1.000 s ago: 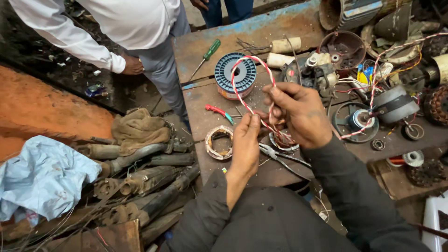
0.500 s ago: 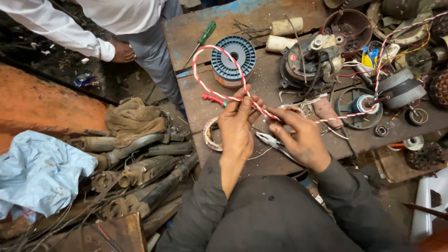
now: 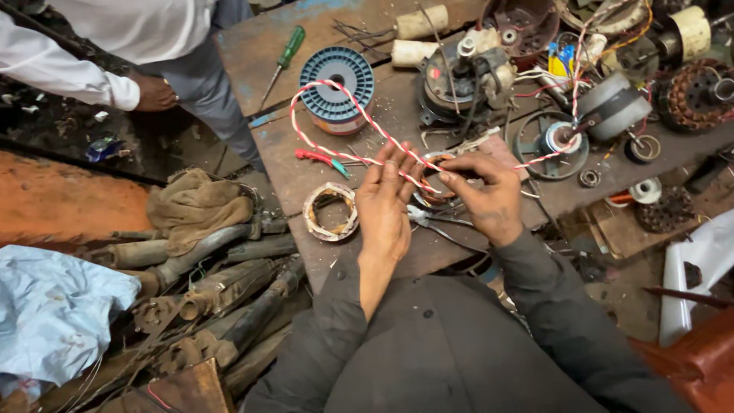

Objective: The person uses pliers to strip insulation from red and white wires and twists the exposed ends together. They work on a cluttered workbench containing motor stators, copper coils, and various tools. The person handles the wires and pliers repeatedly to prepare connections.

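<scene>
Since half a second ago, both hands are drawn closer together over the workbench. Left of the blue spool, cluttered floor is seen. The red-and-white twisted wire, looped over that spool, is pinched by left hand and right hand.

I count one twisted red-and-white wire, looped once. One blue spool sits on my desk, with one green-handled screwdriver and two cream-coloured rolls. One taped winding ring lies on its own, and one copper coil sits under my two hands, left hand and right hand. One brown rag and one blue cloth lie off the desk.
</scene>
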